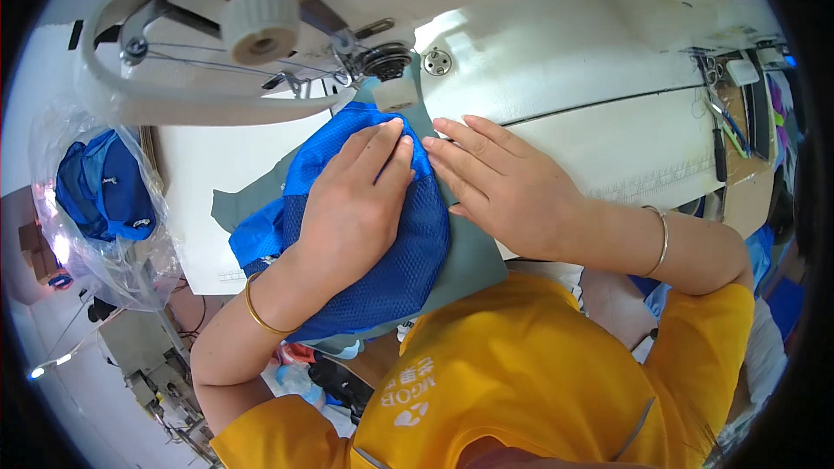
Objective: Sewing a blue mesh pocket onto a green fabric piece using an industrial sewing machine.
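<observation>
A blue fabric piece with a dark mesh panel [415, 265] lies over a grey-green cloth [473, 265] on the sewing machine bed. Its far end runs up to the white sewing machine head [208, 100], where the needle and foot are hidden. My left hand [358, 195] rests flat on the blue fabric, fingers stretched toward the machine. From the right, my right hand [512, 182] reaches in with its fingers extended, the fingertips touching the fabric's right edge. Neither hand grips the cloth visibly.
A clear plastic bag with blue bags [106, 187] inside hangs at the left. On the right, scissors [714, 69] and several pens and tools lie near the table end. A printed ruler scale [651, 178] runs along the table's near edge. A machine part [148, 356] stands lower left.
</observation>
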`<action>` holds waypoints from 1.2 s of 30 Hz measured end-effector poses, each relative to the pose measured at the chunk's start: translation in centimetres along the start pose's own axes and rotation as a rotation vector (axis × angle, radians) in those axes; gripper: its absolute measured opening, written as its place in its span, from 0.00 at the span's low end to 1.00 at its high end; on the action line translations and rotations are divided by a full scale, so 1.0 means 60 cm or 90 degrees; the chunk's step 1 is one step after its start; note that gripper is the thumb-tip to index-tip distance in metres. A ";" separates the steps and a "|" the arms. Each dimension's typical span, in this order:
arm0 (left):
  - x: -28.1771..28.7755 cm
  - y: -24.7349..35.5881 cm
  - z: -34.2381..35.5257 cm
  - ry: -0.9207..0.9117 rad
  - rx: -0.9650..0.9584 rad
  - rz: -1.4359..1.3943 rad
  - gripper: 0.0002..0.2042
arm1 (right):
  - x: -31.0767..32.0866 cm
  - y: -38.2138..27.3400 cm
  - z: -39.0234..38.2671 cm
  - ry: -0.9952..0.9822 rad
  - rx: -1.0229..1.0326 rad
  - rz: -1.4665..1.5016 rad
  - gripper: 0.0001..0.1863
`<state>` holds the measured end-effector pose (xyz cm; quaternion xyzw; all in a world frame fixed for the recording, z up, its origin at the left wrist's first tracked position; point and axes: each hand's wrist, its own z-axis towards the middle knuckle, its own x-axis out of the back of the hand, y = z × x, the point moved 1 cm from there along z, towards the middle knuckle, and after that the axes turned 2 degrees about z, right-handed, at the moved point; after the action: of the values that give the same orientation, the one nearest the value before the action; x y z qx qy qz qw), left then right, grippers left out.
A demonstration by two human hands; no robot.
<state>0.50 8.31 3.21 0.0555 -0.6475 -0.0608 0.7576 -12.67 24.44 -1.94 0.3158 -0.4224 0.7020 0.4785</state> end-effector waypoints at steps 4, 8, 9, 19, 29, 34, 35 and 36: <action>0.001 -0.016 0.000 0.008 -0.006 -0.010 0.16 | 0.005 0.002 0.018 -0.057 0.002 -0.045 0.27; 0.002 -0.045 0.007 0.021 0.008 -0.018 0.14 | -0.003 0.007 0.039 -0.067 0.004 -0.089 0.26; 0.000 -0.053 0.007 -0.005 0.026 -0.029 0.14 | -0.004 0.009 0.045 -0.082 -0.003 -0.101 0.26; -0.001 -0.083 0.019 0.018 0.013 -0.038 0.15 | -0.005 0.007 0.074 -0.096 -0.027 -0.179 0.29; -0.004 -0.091 0.026 0.004 0.027 -0.022 0.15 | -0.017 0.011 0.074 -0.056 -0.057 -0.149 0.25; -0.011 -0.096 0.029 0.027 0.000 0.004 0.13 | -0.015 0.013 0.074 -0.058 -0.062 -0.151 0.24; -0.013 -0.099 0.031 0.034 0.001 -0.007 0.12 | -0.016 0.016 0.074 -0.053 -0.071 -0.147 0.24; -0.015 -0.102 0.032 0.032 -0.001 -0.011 0.12 | -0.017 0.019 0.074 -0.048 -0.079 -0.142 0.24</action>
<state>-1.67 2.41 1.62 0.0620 -0.6277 -0.0662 0.7731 -13.20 19.86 -1.20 0.3570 -0.4452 0.6041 0.5562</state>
